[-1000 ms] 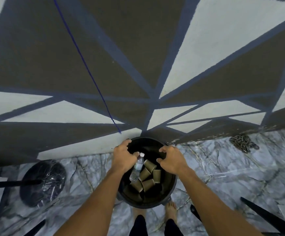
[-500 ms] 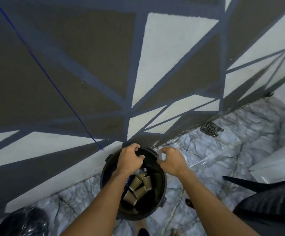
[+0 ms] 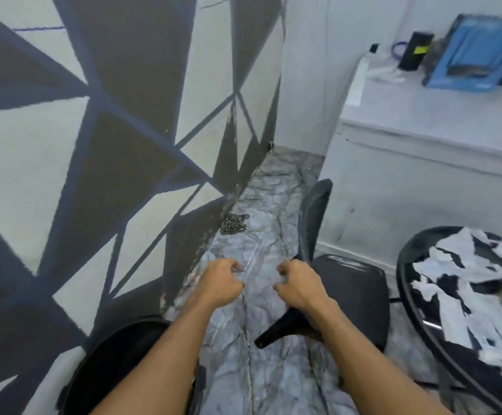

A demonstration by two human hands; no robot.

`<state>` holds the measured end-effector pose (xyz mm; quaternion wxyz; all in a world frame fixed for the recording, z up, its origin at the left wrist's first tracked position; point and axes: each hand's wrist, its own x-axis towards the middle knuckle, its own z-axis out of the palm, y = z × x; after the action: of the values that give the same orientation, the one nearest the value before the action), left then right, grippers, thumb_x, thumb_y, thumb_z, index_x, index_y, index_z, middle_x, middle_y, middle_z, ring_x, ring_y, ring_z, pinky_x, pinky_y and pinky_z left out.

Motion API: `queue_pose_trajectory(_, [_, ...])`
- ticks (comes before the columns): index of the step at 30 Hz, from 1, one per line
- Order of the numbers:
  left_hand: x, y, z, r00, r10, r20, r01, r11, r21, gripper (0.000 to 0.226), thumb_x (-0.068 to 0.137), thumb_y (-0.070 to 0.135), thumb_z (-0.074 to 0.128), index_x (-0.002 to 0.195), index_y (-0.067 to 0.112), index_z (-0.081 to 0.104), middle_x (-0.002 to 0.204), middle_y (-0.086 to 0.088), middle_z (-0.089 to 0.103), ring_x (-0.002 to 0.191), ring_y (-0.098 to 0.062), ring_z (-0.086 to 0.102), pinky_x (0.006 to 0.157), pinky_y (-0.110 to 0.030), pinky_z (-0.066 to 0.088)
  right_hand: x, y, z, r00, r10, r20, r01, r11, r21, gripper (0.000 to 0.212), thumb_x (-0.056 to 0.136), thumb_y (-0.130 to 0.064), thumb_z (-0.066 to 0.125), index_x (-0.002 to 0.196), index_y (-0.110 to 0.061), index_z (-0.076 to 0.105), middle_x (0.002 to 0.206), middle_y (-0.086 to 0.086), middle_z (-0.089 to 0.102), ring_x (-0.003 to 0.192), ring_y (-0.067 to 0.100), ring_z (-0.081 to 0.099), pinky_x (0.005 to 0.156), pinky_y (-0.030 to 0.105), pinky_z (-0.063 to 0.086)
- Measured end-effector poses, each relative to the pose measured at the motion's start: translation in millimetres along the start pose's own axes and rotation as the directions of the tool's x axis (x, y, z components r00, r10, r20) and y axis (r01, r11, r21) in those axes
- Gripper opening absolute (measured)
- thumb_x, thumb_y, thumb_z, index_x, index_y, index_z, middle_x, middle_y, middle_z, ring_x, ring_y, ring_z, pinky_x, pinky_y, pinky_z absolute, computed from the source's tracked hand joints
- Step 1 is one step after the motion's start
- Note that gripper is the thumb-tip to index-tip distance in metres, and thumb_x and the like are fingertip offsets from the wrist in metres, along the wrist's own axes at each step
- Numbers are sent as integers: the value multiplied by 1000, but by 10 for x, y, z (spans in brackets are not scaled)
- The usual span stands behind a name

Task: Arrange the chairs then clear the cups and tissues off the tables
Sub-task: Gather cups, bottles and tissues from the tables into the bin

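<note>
Left hand (image 3: 221, 284) and right hand (image 3: 299, 287) are held side by side over the grey marble floor (image 3: 261, 369). The fingers of both are curled inward, and nothing is seen in either grasp. The round black plastic bin (image 3: 109, 363) is noted at lower left against the geometric grey-and-white wall (image 3: 94, 145), partly covered by the left forearm; its contents cannot be seen. The black padded chair (image 3: 351, 283) is located just right of the right hand, beside the round black-and-white marble-patterned table (image 3: 402, 265). A heaped metal chain (image 3: 234, 223) is recorded at the wall's foot.
</note>
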<state>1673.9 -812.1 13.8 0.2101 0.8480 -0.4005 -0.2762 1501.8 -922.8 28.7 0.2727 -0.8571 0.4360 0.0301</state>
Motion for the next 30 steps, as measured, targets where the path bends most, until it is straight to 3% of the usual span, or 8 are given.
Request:
queue_pose_trajectory(3, [-11, 559, 440, 993, 85, 86, -89, 995, 38, 52, 77, 31, 70, 127, 20, 60, 133, -2, 60, 120, -20, 57, 98, -32, 48, -386, 614, -254, 993, 94, -74, -91, 995, 38, 37, 79, -33, 65, 114, -20, 67, 120, 4, 65, 110, 26, 61, 86, 33, 51])
queue_pose_trajectory(11, [-288, 2092, 1648, 900, 324, 291, -352, 935, 48, 51, 81, 39, 73, 128, 26, 60, 133, 2, 60, 119, -18, 58, 99, -38, 51, -1405, 2203, -706, 911, 383, -153, -350, 914, 204, 51, 85, -39, 67, 132, -20, 59, 136, -1, 59, 124, 19, 56, 100, 33, 46])
queue_pose_trajectory(16, [-386, 2743, 2201, 814, 441, 378, -489, 872, 36, 48, 81, 37, 71, 127, 29, 61, 132, 6, 62, 121, -18, 58, 101, -38, 49, -1711, 2740, -787, 830, 525, -189, -455, 833, 315, 39, 82, -32, 68, 114, -11, 66, 116, 7, 68, 102, 24, 65, 89, 39, 54])
queue_pose_trajectory(19, [-326, 2972, 2458, 777, 467, 423, -527, 849, 32, 43, 79, 35, 71, 121, 32, 63, 124, 5, 65, 110, -17, 61, 95, -36, 52, -1739, 2969, -794, 802, 571, -176, -486, 794, 364, 44, 82, -29, 67, 124, -16, 63, 123, 2, 65, 110, 22, 63, 93, 34, 52])
queue_pose_trajectory(21, [-235, 3092, 2617, 757, 475, 449, -549, 835, 42, 42, 77, 36, 69, 119, 31, 64, 118, 4, 66, 104, -18, 62, 91, -37, 54, -1712, 3132, -793, 784, 600, -159, -512, 770, 381, 43, 79, -28, 65, 121, -18, 64, 120, 2, 66, 108, 22, 63, 91, 36, 53])
queue_pose_trajectory(27, [170, 3430, 3085, 701, 503, 505, -606, 794, 51, 45, 81, 28, 69, 126, 23, 63, 125, 4, 65, 112, -18, 60, 94, -35, 51, -1429, 3620, -810, 721, 677, -148, -576, 704, 415, 50, 83, -31, 66, 132, -18, 59, 133, 1, 60, 121, 19, 57, 99, 35, 49])
queue_pose_trajectory(30, [357, 3548, 3308, 681, 493, 542, -611, 790, 48, 53, 81, 31, 67, 133, 22, 58, 131, 2, 62, 118, -17, 58, 96, -34, 50, -1268, 3818, -782, 699, 698, -153, -597, 688, 413, 49, 84, -27, 65, 132, -16, 58, 131, 3, 60, 117, 20, 58, 94, 34, 50])
